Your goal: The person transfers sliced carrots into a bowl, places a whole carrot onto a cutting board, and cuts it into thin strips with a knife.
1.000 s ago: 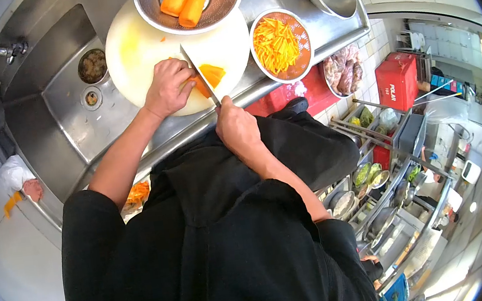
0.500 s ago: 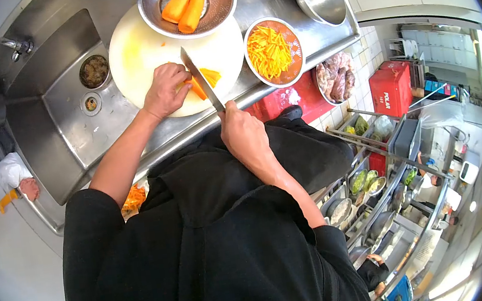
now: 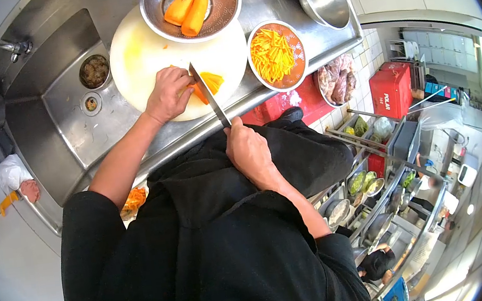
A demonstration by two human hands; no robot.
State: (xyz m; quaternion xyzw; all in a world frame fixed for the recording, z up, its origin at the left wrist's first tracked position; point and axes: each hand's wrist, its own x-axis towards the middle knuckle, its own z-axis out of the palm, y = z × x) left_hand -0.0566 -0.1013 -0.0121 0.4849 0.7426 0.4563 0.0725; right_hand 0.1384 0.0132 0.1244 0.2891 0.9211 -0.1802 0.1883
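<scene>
My right hand [image 3: 248, 149] grips the handle of a kitchen knife [image 3: 210, 95], its blade pointing up and left over the round white cutting board [image 3: 135, 82]. With curled fingers, my left hand [image 3: 168, 93] presses a piece of carrot [image 3: 200, 94] against the board, close to the blade's left side. Cut carrot strips [image 3: 213, 82] lie just right of the blade. Two whole peeled carrots [image 3: 194, 7] rest in a metal colander [image 3: 229, 1] on the board's far part. A pile of shredded carrot [image 3: 271, 55] fills much of an orange-lined bowl [image 3: 300, 62] to the right.
A steel sink [image 3: 40, 133] with a faucet [image 3: 16, 47] lies left. Metal bowls [image 3: 326, 3] stand at the counter's far right. Below the counter edge are a basin of raw meat [image 3: 338, 81] and a red cooler [image 3: 391, 91]. A co-worker [image 3: 377, 263] is beyond the racks.
The knife and my right hand have shifted slightly right and down. My left hand stays on the carrot piece. The whole view has moved a little.
</scene>
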